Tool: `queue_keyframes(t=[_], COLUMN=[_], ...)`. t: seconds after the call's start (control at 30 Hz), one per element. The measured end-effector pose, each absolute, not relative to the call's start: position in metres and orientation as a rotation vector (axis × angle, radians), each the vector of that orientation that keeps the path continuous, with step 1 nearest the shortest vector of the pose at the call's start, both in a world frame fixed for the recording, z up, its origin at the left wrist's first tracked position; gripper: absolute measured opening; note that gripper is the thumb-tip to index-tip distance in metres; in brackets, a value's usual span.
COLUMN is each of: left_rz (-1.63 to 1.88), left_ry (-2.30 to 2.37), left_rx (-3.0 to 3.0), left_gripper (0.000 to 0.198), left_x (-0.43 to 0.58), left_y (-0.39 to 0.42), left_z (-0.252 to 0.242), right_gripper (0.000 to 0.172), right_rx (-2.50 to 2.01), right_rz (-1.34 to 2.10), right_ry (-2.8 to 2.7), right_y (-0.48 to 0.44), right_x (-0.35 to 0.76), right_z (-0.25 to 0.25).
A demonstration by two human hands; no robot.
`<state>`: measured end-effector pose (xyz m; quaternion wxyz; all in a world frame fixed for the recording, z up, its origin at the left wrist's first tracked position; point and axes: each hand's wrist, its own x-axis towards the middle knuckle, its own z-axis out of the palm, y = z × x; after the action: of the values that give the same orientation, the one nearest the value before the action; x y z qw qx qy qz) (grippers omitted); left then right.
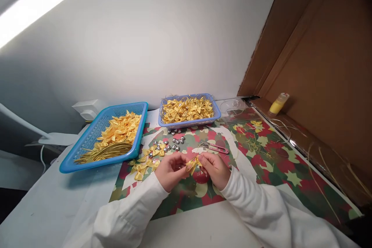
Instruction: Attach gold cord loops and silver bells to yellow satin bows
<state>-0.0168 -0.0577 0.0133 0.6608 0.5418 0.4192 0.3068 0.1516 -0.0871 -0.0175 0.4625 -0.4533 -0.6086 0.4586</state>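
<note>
Well left of our left hand (171, 170) we see a blue basket (93, 133), with loose bows (139, 172) lying closer. That hand and our right hand (215, 169) pinch a corded bow (197, 161) between them; pink snips (218, 148) lie just beyond the right.

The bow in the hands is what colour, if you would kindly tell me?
The bow is golden yellow, as the head view shows.

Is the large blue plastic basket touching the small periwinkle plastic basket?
Apart: the head view shows white tabletop between the large blue basket and small periwinkle basket.
</note>
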Motion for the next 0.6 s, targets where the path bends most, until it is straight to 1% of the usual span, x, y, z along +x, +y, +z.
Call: queue_keyframes(t=[0.1, 0.2, 0.6], left_rz=[0.534, 0.462, 0.522], left_ry=[0.942, 0.930, 0.865], left_rx=[1.197, 1.216, 1.211], left_gripper=[0.052, 0.049, 0.052], left_x=[-0.019, -0.014, 0.014], left_y=[-0.051, -0.044, -0.027], left_z=[0.015, 0.018, 0.028], right_gripper=[0.049, 0.048, 0.048], right_rx=[-1.103, -1.083, -1.112], right_rz=[1.034, 0.955, 0.755], right_ry=[-1.553, -1.601, -1.565], right_y=[-0.087, -0.087, -0.072], right_x=[0.152, 0.154, 0.168], right_z=[-0.015, -0.014, -0.019])
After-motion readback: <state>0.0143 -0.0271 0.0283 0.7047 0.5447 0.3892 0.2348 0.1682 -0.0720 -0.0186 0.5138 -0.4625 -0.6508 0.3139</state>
